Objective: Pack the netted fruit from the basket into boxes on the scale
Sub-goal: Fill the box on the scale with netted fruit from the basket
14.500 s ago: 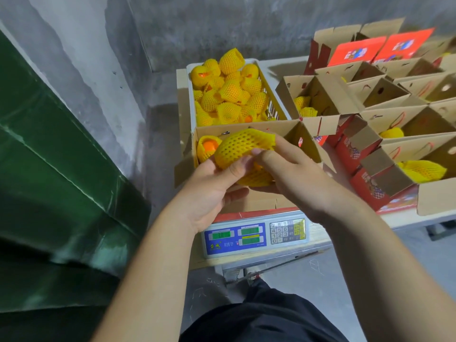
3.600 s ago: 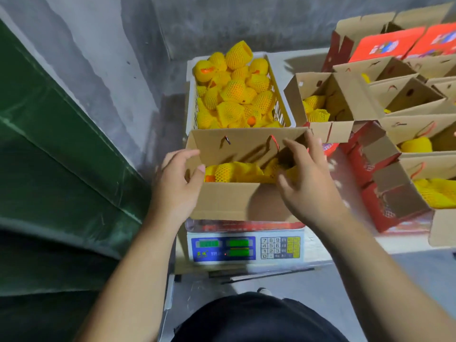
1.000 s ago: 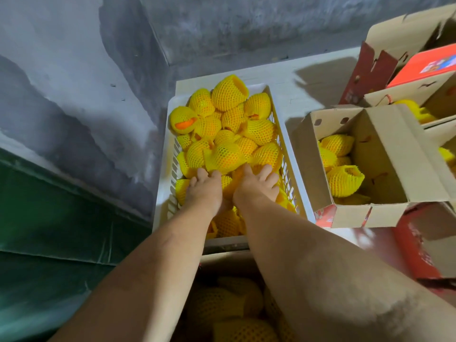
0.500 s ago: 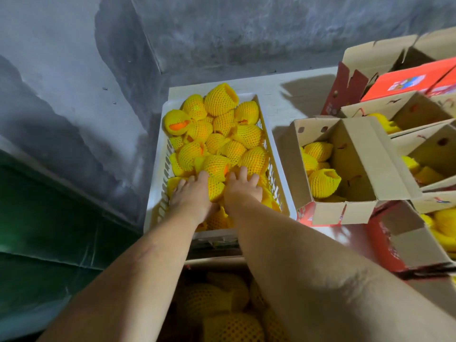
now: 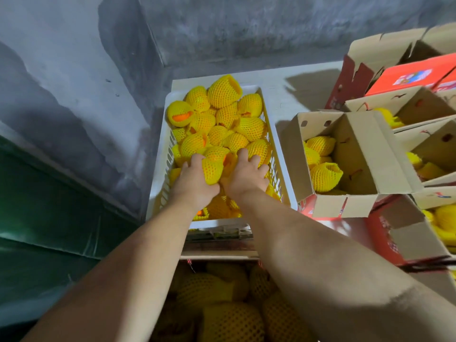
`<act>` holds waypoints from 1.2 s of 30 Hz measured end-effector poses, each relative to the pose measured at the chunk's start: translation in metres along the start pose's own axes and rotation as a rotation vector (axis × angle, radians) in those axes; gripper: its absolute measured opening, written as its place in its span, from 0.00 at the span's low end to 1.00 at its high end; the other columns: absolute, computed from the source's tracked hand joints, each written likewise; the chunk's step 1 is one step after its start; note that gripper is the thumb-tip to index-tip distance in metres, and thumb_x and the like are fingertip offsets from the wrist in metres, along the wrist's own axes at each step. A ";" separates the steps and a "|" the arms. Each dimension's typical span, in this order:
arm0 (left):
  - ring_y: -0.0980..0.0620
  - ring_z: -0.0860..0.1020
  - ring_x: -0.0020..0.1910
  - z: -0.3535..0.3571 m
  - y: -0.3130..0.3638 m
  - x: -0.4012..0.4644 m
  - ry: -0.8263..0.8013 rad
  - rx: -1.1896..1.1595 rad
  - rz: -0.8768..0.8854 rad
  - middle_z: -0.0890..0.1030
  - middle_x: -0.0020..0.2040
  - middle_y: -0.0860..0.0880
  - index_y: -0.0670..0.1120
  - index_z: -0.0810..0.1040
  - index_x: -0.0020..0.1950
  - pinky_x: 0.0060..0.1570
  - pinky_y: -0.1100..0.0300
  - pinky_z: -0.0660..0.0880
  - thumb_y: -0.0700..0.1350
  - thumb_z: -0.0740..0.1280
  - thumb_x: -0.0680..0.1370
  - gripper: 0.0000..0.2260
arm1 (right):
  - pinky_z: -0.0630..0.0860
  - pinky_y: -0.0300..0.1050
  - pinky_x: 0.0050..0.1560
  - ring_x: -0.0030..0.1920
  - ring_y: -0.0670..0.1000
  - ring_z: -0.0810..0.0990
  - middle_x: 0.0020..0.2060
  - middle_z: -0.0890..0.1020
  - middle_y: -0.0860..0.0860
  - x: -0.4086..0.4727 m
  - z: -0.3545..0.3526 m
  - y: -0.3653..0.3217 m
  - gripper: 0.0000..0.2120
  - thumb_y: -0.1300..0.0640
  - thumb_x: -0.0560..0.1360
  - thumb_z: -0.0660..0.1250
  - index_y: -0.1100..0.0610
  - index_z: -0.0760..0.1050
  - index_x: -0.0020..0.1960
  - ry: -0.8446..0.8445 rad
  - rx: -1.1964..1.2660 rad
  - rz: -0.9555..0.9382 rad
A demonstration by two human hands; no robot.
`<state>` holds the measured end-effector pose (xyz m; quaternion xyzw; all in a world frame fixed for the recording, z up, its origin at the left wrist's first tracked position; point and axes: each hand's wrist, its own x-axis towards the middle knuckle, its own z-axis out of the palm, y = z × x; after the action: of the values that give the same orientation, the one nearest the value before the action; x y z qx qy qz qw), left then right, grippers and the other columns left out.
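Both hands were deep in the basket, the left hand gripping a netted fruit lying between it and the right hand, whose fingers curled over another fruit just ahead.

Yellow-netted fruit heaps a white slatted basket; more fills the shadowed near box.
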<state>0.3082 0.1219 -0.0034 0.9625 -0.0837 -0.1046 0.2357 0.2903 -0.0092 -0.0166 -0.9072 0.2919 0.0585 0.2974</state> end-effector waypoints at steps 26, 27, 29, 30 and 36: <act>0.61 0.74 0.67 -0.087 -0.049 -0.300 0.127 -0.850 0.085 0.64 0.75 0.49 0.70 0.50 0.73 0.64 0.62 0.74 0.42 0.79 0.75 0.45 | 0.85 0.62 0.45 0.51 0.55 0.87 0.53 0.85 0.51 -0.343 -0.052 0.038 0.25 0.50 0.68 0.77 0.42 0.71 0.62 0.202 1.441 -0.019; 0.58 0.63 0.76 -0.092 -0.048 -0.299 0.048 -0.703 0.089 0.53 0.80 0.53 0.68 0.45 0.78 0.72 0.56 0.67 0.45 0.78 0.76 0.49 | 0.85 0.58 0.44 0.51 0.55 0.87 0.53 0.85 0.49 -0.348 -0.056 0.038 0.25 0.51 0.69 0.77 0.41 0.70 0.61 0.245 1.452 -0.025; 0.54 0.52 0.81 -0.100 -0.052 -0.300 -0.026 -0.413 0.147 0.44 0.81 0.62 0.63 0.44 0.83 0.78 0.49 0.59 0.51 0.74 0.79 0.45 | 0.85 0.57 0.45 0.50 0.54 0.87 0.50 0.86 0.46 -0.360 -0.063 0.037 0.24 0.58 0.75 0.75 0.42 0.67 0.63 0.288 1.467 -0.032; 0.55 0.54 0.81 -0.104 -0.054 -0.303 -0.024 -0.378 0.196 0.48 0.80 0.63 0.62 0.50 0.84 0.79 0.49 0.59 0.51 0.71 0.81 0.38 | 0.85 0.57 0.45 0.50 0.54 0.87 0.50 0.86 0.48 -0.368 -0.066 0.036 0.24 0.61 0.77 0.73 0.44 0.66 0.65 0.285 1.493 -0.034; 0.62 0.80 0.64 -0.103 -0.064 -0.357 -0.387 -0.846 0.337 0.82 0.65 0.62 0.60 0.74 0.71 0.68 0.59 0.77 0.46 0.73 0.81 0.20 | 0.84 0.57 0.50 0.61 0.61 0.82 0.65 0.76 0.60 -0.414 -0.062 0.032 0.29 0.62 0.72 0.73 0.43 0.66 0.67 0.076 1.522 -0.106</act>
<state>-0.0044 0.2978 0.1131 0.7183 -0.2308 -0.2668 0.5997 -0.0721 0.1390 0.1337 -0.4663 0.2178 -0.2045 0.8326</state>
